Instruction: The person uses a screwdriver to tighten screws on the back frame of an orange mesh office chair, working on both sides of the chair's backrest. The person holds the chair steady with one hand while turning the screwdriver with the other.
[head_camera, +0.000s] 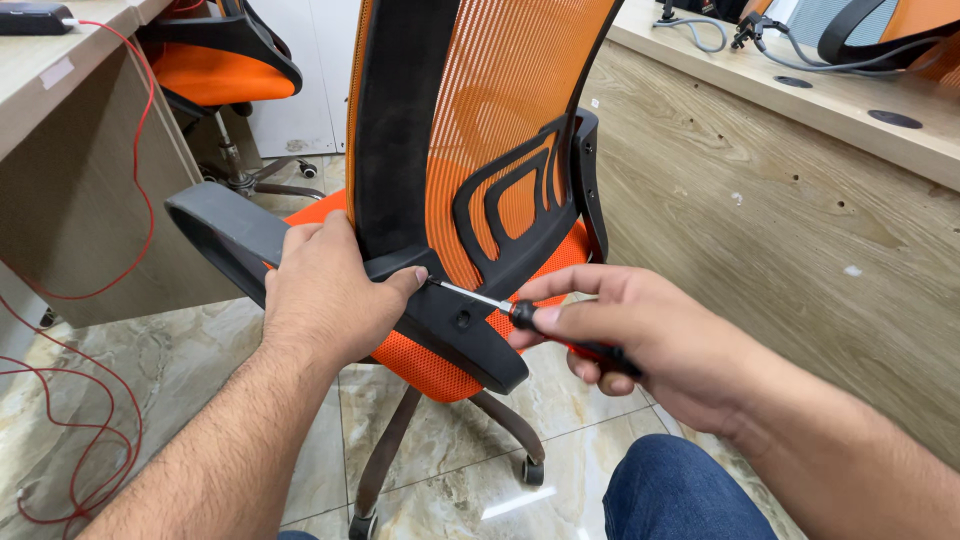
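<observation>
Screwdriver (545, 327) — pinched in the right hand (640, 335), tip at the chair's black bracket (450, 310) — left hand (325, 290) clasps that bracket.

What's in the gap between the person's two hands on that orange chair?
In the head view, the screwdriver's thin metal shaft bridges it, running from the right hand to the black chair back frame by the left hand's thumb.

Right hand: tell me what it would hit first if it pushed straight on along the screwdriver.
The right hand aims its screwdriver at the chair's black back bracket; the tip likely meets that first, beside the left hand's thumb.
</observation>
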